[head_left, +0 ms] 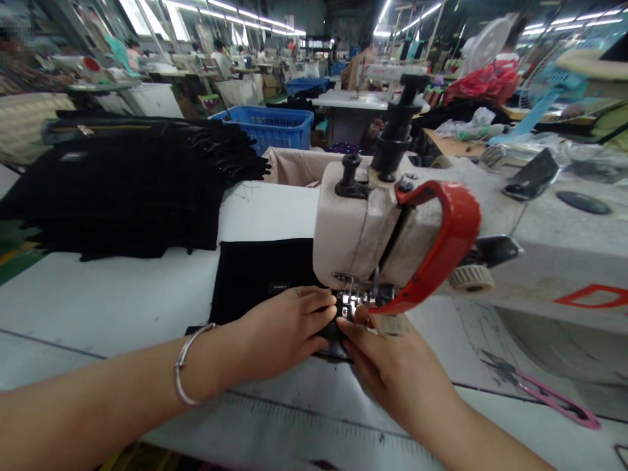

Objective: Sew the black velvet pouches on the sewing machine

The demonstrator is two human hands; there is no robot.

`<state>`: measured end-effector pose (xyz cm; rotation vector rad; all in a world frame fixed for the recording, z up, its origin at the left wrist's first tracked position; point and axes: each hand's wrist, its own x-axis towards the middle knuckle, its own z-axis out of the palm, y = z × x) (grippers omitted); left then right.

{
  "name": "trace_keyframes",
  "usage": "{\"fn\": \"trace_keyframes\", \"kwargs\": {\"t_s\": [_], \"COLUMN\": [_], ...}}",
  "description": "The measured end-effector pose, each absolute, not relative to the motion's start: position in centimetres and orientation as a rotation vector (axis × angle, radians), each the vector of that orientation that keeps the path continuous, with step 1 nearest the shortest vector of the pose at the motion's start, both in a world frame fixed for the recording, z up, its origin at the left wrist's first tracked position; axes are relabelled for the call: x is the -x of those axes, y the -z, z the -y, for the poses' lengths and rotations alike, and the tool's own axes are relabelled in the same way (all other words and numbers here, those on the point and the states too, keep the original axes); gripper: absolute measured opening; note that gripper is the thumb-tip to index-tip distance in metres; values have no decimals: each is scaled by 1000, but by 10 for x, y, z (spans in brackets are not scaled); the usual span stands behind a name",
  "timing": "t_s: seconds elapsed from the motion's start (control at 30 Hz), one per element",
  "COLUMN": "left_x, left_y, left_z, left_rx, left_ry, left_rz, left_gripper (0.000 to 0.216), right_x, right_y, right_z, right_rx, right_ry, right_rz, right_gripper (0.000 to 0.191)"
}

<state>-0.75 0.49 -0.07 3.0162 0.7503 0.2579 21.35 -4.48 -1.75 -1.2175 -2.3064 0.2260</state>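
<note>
A black fabric piece [255, 265] with a small label lies on the white sewing table, its right part under the head of a sewing machine [343, 222]. My left hand [284, 327], with a bracelet at the wrist, rests on this fabric, fingers stretched toward the lit presser foot [349, 302]. Close to the right side of the foot, my right hand [392, 353] has its thumb and fingers drawn together at the fabric's edge. The red guard [454, 226] and the machine head hide some of the fingertips and the far end of the fabric.
A tall stack of black fabric pieces [132, 183] sits at the left of the table. Pink-handled thread snips [549, 392] lie at the right. Behind are a cloth-lined bin [294, 167] and a blue basket [275, 127]. A ruler strip [314, 412] runs along the front.
</note>
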Motion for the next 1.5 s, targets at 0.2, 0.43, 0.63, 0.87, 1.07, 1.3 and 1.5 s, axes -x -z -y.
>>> {"fn": "trace_keyframes", "kwargs": {"t_s": [0.2,0.43,0.63,0.87,1.07,1.3,1.5], "left_x": [5,3,7,29,18,2,1], "left_y": [17,17,16,6,10,13,15], "left_z": [20,-2,-17,-56,-32,-7,-12], "left_rx": [-2924,-2792,-2742,-2547,-2615,-2723,-2712], "left_ry": [-641,-788,-758,-666,-668,-778,-805], "left_rz": [-866,-754,-671,-452,-683,-846,-842], "left_gripper": [20,16,12,11,9,15,15], "right_x": [-212,-211,-213,-226,-224,-214,-216], "right_y": [20,23,21,16,17,23,28], "right_z": [45,43,41,35,34,35,35], "right_rx": [1245,1253,1229,1383,1296,1109,1136], "right_ry": [-254,-267,-297,-72,-57,-199,-204], "right_rz": [2267,2259,2254,2179,2219,2218,2221], "right_gripper": [26,29,27,13,17,17,17]}}
